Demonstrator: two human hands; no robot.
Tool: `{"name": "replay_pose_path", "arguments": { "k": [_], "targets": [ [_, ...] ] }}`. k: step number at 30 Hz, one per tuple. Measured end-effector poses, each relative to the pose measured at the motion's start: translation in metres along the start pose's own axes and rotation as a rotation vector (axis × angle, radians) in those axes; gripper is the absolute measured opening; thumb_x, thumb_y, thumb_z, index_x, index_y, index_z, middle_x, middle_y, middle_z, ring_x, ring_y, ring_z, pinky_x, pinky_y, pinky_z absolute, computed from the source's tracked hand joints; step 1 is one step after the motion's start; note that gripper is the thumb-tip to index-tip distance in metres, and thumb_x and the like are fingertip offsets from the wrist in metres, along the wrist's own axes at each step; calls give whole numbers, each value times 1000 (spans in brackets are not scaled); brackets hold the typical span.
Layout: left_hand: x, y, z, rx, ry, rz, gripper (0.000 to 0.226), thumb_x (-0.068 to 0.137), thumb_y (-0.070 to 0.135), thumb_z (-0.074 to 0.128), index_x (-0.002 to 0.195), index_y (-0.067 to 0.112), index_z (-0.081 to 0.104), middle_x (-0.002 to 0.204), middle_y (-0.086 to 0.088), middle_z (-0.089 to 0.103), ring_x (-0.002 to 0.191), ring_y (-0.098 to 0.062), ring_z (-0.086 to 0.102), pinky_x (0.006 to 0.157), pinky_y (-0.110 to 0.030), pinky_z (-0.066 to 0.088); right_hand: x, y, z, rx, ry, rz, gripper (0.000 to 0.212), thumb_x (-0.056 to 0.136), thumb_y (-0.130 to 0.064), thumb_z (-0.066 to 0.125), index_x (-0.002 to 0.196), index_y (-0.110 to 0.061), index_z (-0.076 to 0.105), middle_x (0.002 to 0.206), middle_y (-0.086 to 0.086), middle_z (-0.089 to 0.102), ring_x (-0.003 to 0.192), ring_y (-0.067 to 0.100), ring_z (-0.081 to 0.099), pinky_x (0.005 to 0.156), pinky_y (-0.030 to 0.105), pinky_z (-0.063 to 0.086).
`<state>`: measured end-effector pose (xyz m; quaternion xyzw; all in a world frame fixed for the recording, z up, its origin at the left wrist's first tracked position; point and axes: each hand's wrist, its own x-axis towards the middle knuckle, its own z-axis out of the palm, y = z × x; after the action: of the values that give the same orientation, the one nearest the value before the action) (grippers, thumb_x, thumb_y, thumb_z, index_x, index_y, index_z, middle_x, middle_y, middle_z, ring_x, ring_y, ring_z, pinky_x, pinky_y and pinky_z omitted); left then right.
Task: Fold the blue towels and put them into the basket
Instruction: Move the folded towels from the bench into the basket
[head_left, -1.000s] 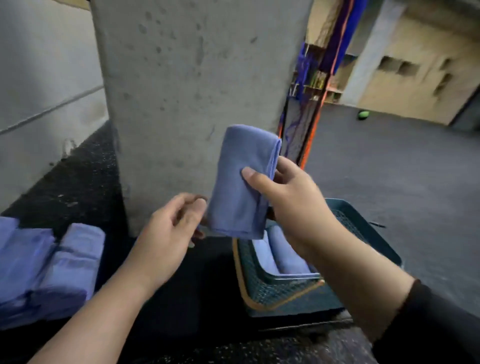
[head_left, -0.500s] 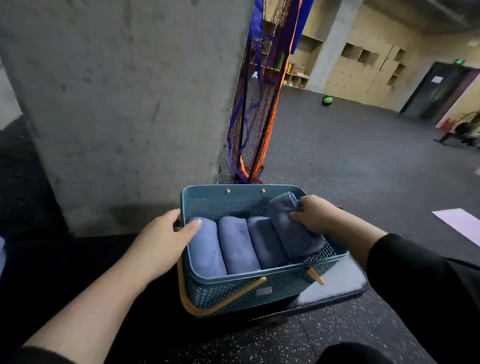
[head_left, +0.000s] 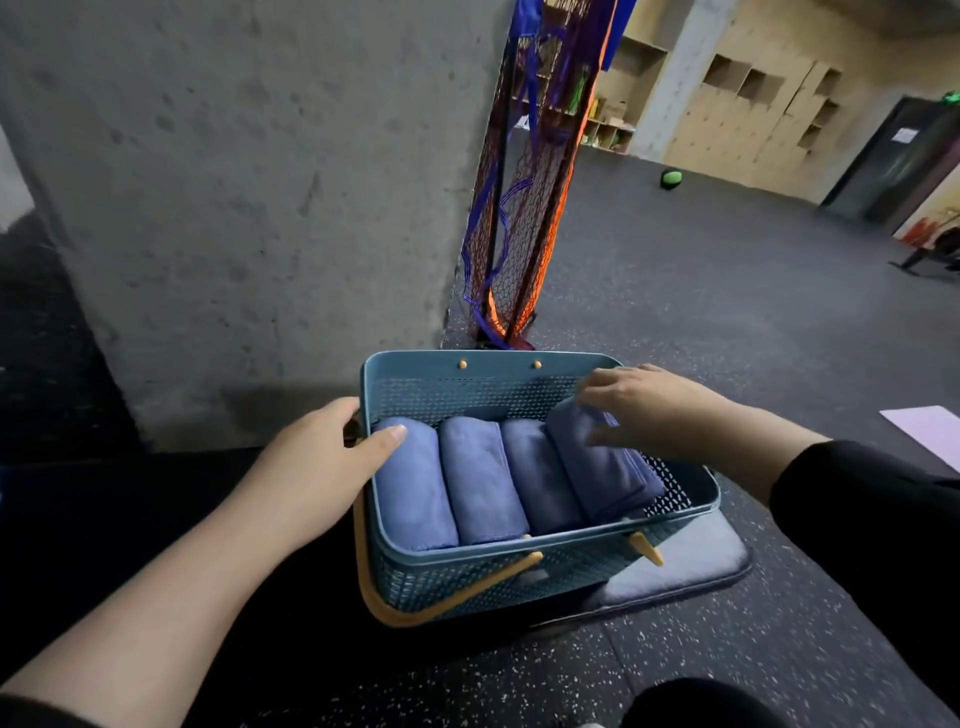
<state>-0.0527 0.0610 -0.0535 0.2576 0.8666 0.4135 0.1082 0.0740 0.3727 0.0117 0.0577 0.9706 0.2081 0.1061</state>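
while four folded blue cloth towels (head_left: 480, 480) lie side by side in the teal perforated plastic basket (head_left: 519, 577) on the dark speckled floor (head_left: 727, 312), the left hand (head_left: 322, 462) grips its left rim, thumb inside on the leftmost towel. the right hand (head_left: 644, 405) hovers over the rightmost towel (head_left: 597, 462), fingers loosely spread; contact is unclear.

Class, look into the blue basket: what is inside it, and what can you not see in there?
The basket holds four folded blue towels side by side. The rightmost towel leans on its neighbour, under the right hand. The left hand grips the left rim. The basket's floor is hidden beneath them.
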Motion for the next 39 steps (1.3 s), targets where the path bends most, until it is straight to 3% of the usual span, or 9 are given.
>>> {"name": "replay_pose_path", "arguments": {
  "k": [3, 6, 16, 23, 26, 29, 31, 35, 39],
  "targets": [
    [-1, 1, 0, 5, -2, -7, 35, 90, 53, 60, 117, 32, 65, 114, 14, 70, 106, -13, 65, 94, -41, 53, -5, 5, 9, -39, -131, -89, 75, 87, -61, 62, 152, -33, 37, 162, -12, 27, 146, 13, 33, 120, 39, 23],
    [-2, 2, 0, 8, 3, -11, 36, 91, 52, 60, 120, 31, 65, 116, 13, 70, 108, -14, 65, 95, -41, 52, -4, 4, 16, -80, -284, -119, 85, 87, -67, 57, 157, -27, 28, 164, -14, 23, 147, 10, 30, 125, 42, 8],
    [-3, 3, 0, -4, -1, -1, 36, 92, 52, 60, 120, 30, 65, 115, 13, 71, 108, -14, 65, 97, -42, 52, 18, -4, 39, -209, -353, -205, 100, 77, -64, 70, 149, -9, 27, 159, 2, 35, 132, 24, 53, 121, 41, 24],
    [-3, 5, -2, 8, -1, -13, 38, 91, 53, 60, 122, 31, 65, 116, 14, 70, 108, -12, 65, 97, -41, 52, 22, -8, 44, -199, -332, -201, 91, 86, -47, 69, 154, -9, 21, 161, 4, 29, 135, 28, 49, 116, 38, 28],
    [-3, 5, -2, 19, -22, -14, 41, 92, 57, 56, 123, 32, 64, 118, 15, 70, 110, -11, 64, 97, -39, 51, 23, 6, 27, -97, -228, -204, 58, 99, -30, 51, 154, -24, 31, 160, -6, 35, 141, 15, 43, 117, 43, 32],
    [-6, 4, -4, 11, -57, -22, 54, 93, 63, 48, 135, 32, 58, 132, 12, 65, 120, -11, 60, 101, -34, 46, 22, 6, 0, 60, -35, -23, 40, 100, -23, 46, 139, -31, 51, 127, 1, 67, 109, 24, 66, 90, 38, 52],
    [-8, 5, -9, 12, -51, -44, 60, 95, 62, 45, 144, 29, 52, 141, 8, 59, 128, -13, 55, 103, -30, 41, 19, -5, -18, 168, 101, 52, 30, 102, -27, 45, 127, -29, 61, 106, 8, 72, 90, 31, 67, 77, 40, 54],
    [-18, 2, -27, -12, 46, -36, 45, 100, 47, 51, 138, 25, 58, 118, 10, 67, 111, -12, 61, 96, -27, 44, 13, -55, -65, 443, 425, -27, 24, 100, -34, 51, 97, -19, 69, 89, 1, 72, 83, 27, 65, 75, 40, 51],
    [-32, -30, -76, 26, 214, -101, 26, 104, 31, 47, 123, 29, 64, 111, 12, 68, 100, -11, 62, 86, -30, 51, 13, -143, -128, 783, 687, -124, 16, 92, -32, 62, 78, -24, 65, 68, -14, 63, 66, 3, 59, 64, 13, 41]
  ]
}}
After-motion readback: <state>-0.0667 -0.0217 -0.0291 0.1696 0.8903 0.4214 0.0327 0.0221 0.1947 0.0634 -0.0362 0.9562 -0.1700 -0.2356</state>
